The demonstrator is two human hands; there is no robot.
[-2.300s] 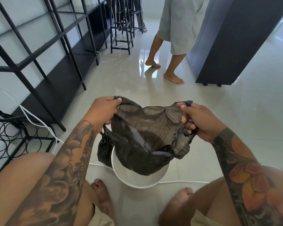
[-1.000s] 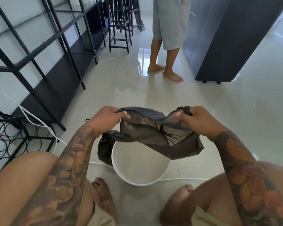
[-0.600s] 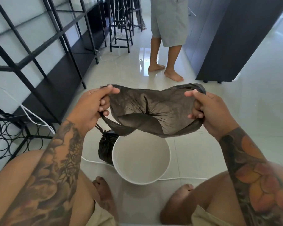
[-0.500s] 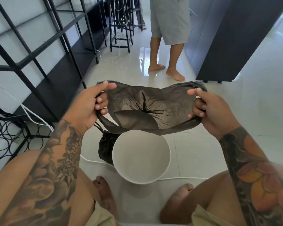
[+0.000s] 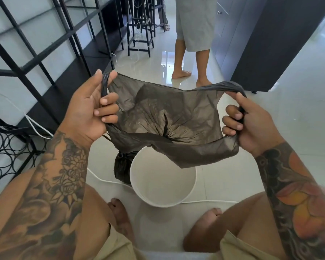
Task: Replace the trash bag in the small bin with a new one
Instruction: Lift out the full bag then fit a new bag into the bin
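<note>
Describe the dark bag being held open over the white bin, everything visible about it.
The new trash bag is thin, dark grey-brown, slightly see-through crinkled plastic. Its mouth is stretched wide between the left hand and the right hand, each gripping a bunched edge. The gathered bottom seam shows through the opening as a dark pucker with radiating creases. A loose lower corner droops toward the white bin on the floor, without clearly touching it. The bag is held in the air, not yet fitted.

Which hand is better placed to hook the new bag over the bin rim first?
Probably right hand: its side of the new bag hangs lowest, over the bin.
</note>
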